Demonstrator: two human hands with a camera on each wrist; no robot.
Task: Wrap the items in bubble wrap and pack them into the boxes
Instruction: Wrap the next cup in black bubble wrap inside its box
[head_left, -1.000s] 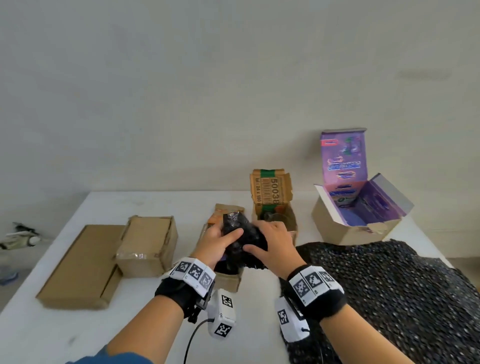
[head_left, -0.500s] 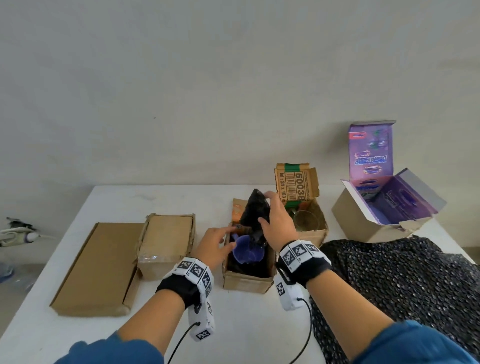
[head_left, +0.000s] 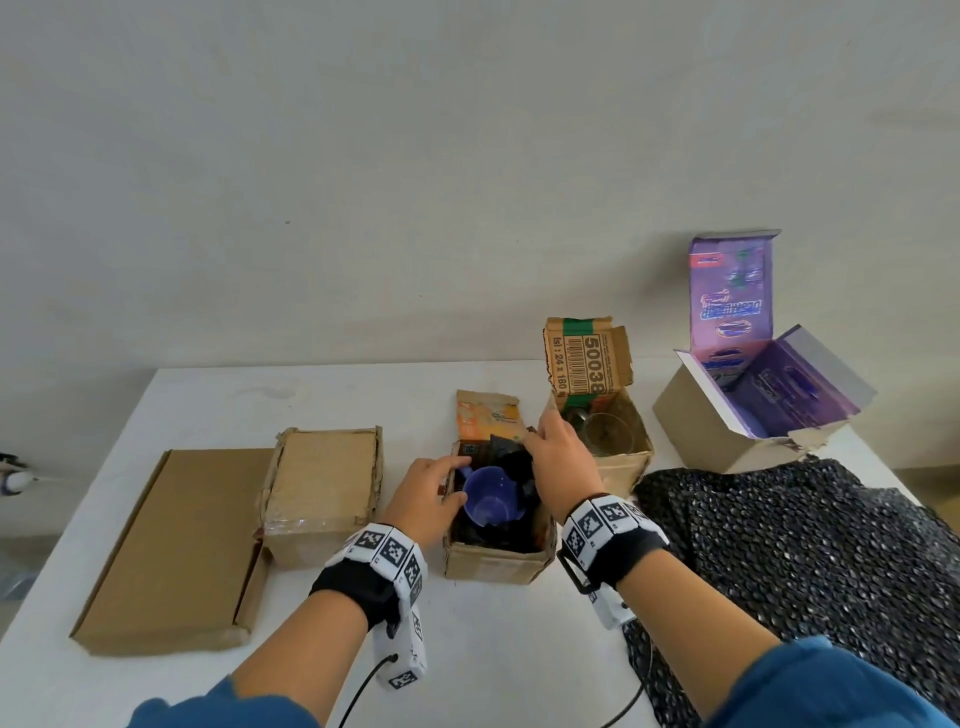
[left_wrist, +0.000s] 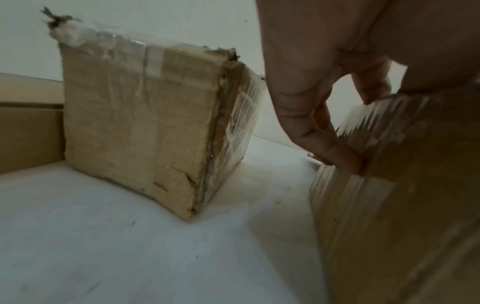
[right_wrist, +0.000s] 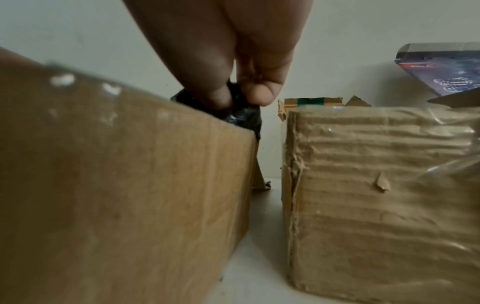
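Note:
A blue cup (head_left: 488, 499) sits mouth-up in a small open cardboard box (head_left: 496, 564), on black bubble wrap (head_left: 511, 460) that lines the box. My right hand (head_left: 553, 457) reaches over the box's far right corner, and its thumb and finger pinch a flap of that wrap (right_wrist: 242, 115). My left hand (head_left: 431, 486) rests on the box's left wall (left_wrist: 384, 185), its fingertips (left_wrist: 342, 160) nearly straight against the cardboard. The cup is uncovered from above.
A second open box (head_left: 623, 467) holding a clear glass stands just right of the first. An open purple-lined box (head_left: 737, 441) is at the far right, a large black bubble wrap sheet (head_left: 810, 561) lies before it. Two closed cardboard boxes (head_left: 322, 493) (head_left: 171, 545) lie left.
A second ago both hands held the wrapped bundle over the box. The cup now sits in the box; my right hand has lowered the wrap flap and my left hand has moved to the box's wall.

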